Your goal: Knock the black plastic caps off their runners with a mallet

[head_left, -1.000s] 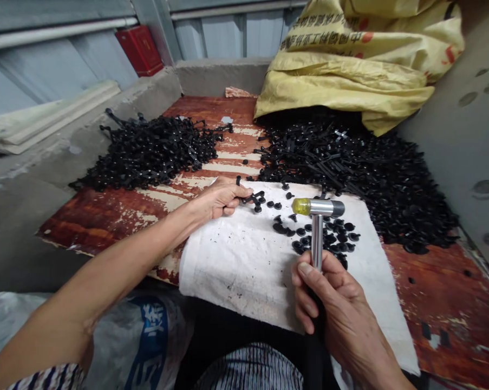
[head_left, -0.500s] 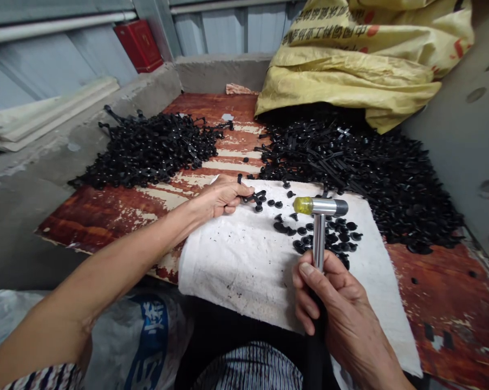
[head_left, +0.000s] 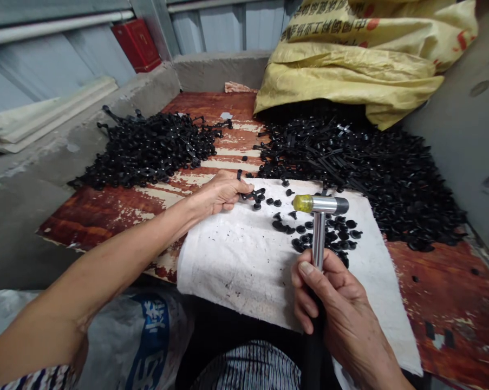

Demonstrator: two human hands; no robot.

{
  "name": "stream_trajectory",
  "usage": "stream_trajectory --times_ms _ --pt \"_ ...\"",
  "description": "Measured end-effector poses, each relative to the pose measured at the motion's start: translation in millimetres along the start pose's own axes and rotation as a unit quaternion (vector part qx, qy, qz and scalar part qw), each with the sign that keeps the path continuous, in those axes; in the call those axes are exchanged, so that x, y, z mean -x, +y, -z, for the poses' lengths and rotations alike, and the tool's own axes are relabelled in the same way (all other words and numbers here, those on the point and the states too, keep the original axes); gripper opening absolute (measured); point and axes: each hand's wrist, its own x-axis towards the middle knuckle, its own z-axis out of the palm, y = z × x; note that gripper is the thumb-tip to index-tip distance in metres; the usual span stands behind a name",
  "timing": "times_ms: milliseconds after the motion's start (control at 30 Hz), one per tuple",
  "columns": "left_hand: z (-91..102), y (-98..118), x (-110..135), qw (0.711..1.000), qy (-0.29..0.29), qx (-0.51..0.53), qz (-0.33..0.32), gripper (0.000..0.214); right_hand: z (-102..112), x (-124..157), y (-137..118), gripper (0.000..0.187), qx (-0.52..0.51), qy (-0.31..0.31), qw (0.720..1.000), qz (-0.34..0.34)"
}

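Note:
My left hand (head_left: pixel 220 194) rests at the top edge of a white cloth (head_left: pixel 236 276), its fingers curled around a black moulded plastic runner (head_left: pixel 252 196) with round studs attached. My right hand (head_left: pixel 333 303) grips the metal handle of a hammer (head_left: pixel 319 234), which has a chrome head and a yellow plastic face. The hammer stands just above a scatter of loose black plastic studs (head_left: pixel 321 233) on the cloth. Its head touches none of them.
Large heaps of black plastic pieces (head_left: pixel 155 151) (head_left: pixel 362 173) lie on a worn red-painted board (head_left: pixel 443 292). A yellow woven sack (head_left: pixel 350 70) slumps behind the right heap. Low concrete walls edge the board. A grey-white sack (head_left: pixel 147 341) sits by my lap.
The whole view has drifted slightly upward and to the left. Both hands keep their holds, and the hammer stays in the same position above the studs.

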Motion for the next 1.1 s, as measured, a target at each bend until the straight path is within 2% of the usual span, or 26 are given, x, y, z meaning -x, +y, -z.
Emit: stream_trajectory --times_ms 567,800,1100 --pt "-2.1 -1.3 0.2 1.0 0.01 -0.007 -0.004 0.027 0.6 0.0 1.8 0.029 -0.006 0.001 1.0 0.002" --pt "0.7 -3.2 -0.9 1.0 -0.009 0.017 -0.006 0.026 0.9 0.6 1.0 0.028 -0.004 0.0 1.0 0.002" --pt "0.9 -3.9 -0.7 1.0 -0.003 0.011 0.004 0.027 0.3 1.7 0.6 0.03 0.004 0.006 1.0 -0.003"
